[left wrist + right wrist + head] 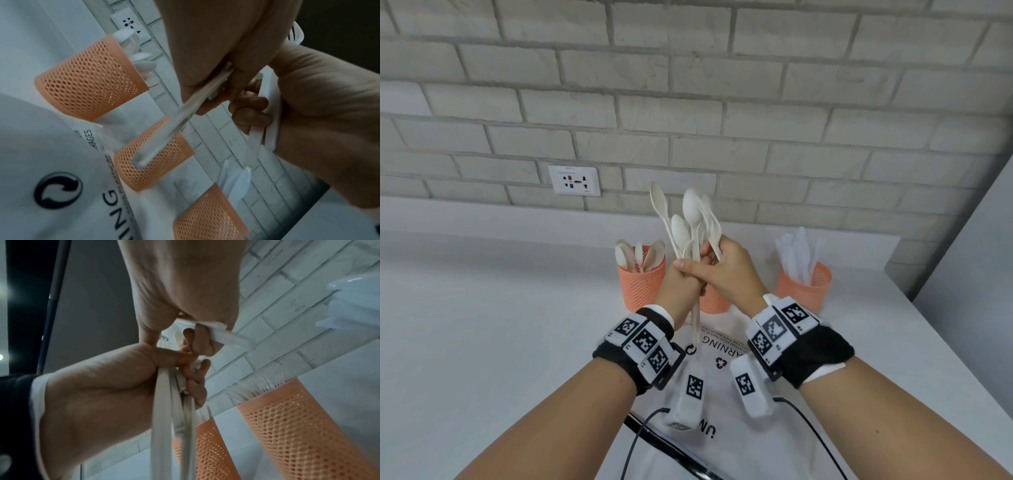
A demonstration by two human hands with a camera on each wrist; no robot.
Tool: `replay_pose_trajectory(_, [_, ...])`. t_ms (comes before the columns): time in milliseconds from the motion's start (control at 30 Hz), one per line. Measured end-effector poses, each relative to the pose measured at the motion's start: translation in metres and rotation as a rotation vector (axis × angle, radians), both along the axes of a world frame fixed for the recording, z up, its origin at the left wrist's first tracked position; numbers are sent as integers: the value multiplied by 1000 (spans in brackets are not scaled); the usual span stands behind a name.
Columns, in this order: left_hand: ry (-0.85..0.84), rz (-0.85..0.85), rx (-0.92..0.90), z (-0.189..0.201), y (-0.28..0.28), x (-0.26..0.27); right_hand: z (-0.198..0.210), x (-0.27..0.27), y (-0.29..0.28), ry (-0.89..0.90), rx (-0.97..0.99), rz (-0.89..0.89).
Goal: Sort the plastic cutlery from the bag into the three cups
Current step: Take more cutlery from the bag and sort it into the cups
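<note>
Both hands hold a bundle of white plastic cutlery upright above the middle cup. It is mostly spoons, with fork tines among them. My left hand grips the handles, which hang down below my fist. My right hand curls round some spoons on the bundle's right side, fingers hooked over a white piece. The left orange mesh cup holds spoons. The right cup holds knives. Fork tines stick out of the middle cup. The white bag lies flat under my wrists.
The cups stand in a row on a white counter against a grey brick wall. A wall socket sits behind the left cup. A grey panel rises at the right. Black cables trail over the bag's near end.
</note>
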State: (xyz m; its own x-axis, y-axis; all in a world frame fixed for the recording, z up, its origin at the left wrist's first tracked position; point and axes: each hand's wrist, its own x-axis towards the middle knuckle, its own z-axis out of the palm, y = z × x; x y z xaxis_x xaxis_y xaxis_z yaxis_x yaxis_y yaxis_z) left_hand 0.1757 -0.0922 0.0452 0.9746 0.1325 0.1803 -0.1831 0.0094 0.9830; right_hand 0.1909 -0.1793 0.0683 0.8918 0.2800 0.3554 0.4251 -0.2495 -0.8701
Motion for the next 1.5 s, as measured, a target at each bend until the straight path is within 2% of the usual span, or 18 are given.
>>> replay_pose_trajectory(167, [-20, -56, -78, 4, 11, -11, -3, 6, 6, 34, -7, -35])
replay_pose_trajectory(333, [128, -92, -298, 4, 19, -7, -7, 9, 6, 93, -35, 39])
replay_pose_trajectory(533, [107, -65, -220, 4, 21, -7, -9, 14, 4, 219, -37, 117])
replay_pose_trajectory(633, [45, -45, -192, 7, 19, -2, -5, 21, 3, 183, -49, 104])
replay_pose_trajectory(700, [22, -51, -210, 8, 19, 3, 2, 26, 1, 193, 12, 112])
replay_pose_trajectory(833, [60, 20, -314, 2, 27, 14, 20, 43, -14, 207, 223, -14])
replay_pose_trajectory(1033, [48, 25, -310, -5, 39, 20, 23, 84, -19, -12, 376, -281])
replay_pose_trajectory(1133, [47, 13, -316, -7, 41, 23, 8, 99, -12, -11, 353, -318])
replay_pose_trajectory(1233, [61, 12, -340, -5, 39, 26, -13, 107, -5, 72, 346, -290])
replay_pose_trajectory(1433, [62, -25, -380, -5, 41, 31, -41, 109, -6, 115, 206, -287])
replay_pose_trajectory(1500, [66, -47, -411, -7, 43, 32, -43, 113, -9, 79, 81, -307])
